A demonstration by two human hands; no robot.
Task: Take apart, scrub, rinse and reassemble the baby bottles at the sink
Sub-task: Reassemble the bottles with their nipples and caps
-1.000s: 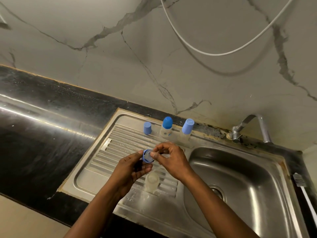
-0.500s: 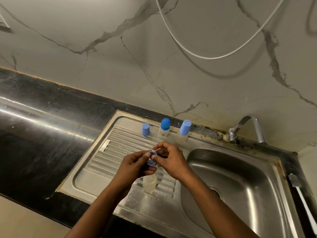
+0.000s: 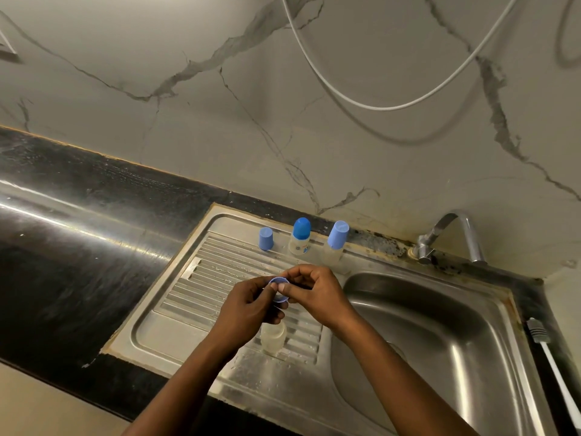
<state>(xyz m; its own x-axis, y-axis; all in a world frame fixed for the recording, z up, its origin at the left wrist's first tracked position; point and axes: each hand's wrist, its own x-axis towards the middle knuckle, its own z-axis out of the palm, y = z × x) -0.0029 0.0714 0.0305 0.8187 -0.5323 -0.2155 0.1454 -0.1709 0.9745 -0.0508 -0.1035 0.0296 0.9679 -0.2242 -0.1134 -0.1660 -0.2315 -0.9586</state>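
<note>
Stainless-steel drainboard [image 3: 188, 313], ribbed and spotted with water, is lying at 9 o'clock of the sink basin [image 3: 456, 357].

1. Open bottle body [image 3: 273, 338], clear and cloudy, with no top on it, is standing upright on the near ribs, at 6 o'clock of the hands. Whether it is holding any liquid cannot be told.
2. Blue screw ring [image 3: 279, 289] is hanging above that bottle, caught between both hands. The left hand [image 3: 248, 313] is curling round it from 8 o'clock, fingers closed on its lower edge. The right hand [image 3: 317, 294] is pinching its rim from 3 o'clock with thumb and forefinger.
3. White-handled brush [image 3: 540, 336] is lying on the counter at 3 o'clock of the basin.
4. Loose pale-blue cap [image 3: 266, 238] is standing mouth down at the drainboard's far edge, at 12 o'clock of the hands.
5. Dark-blue-capped bottle [image 3: 301, 237] is standing upright just beside that cap, at its 3 o'clock; contents are unreadable.
6. Pale-blue-capped bottle [image 3: 335, 245] is leaning toward 1 o'clock next to it, its body clear.
7. Chrome tap [image 3: 452, 237] is arching over the basin's far rim.
</note>
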